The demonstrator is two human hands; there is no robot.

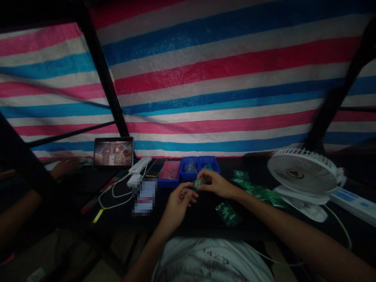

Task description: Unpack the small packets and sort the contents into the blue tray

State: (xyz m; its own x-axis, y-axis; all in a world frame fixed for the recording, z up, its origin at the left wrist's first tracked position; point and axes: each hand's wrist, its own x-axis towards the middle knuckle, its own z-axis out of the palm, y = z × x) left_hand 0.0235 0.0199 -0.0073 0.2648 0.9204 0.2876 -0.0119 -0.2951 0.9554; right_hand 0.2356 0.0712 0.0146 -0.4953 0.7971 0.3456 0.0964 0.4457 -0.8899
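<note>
A small green circuit board [199,183] sits at the fingertips of my right hand [216,184], pinched above the dark table. My left hand [178,205] curls just below it, and I cannot tell whether its fingers touch the board. A green packet of boards [227,213] lies near my right forearm. Behind my right hand are more green packets [258,194]. Two blue plastic bins [199,166] stand just beyond my fingertips, and a blue tray [169,172] with pink contents stands next to them.
A white clip fan [304,172] and a power strip [352,205] stand at right. At the back left are a tablet [113,152], a phone [155,167] and white cables [117,192]. A co-worker's hand [66,167] rests at far left, before a striped tarpaulin [214,78].
</note>
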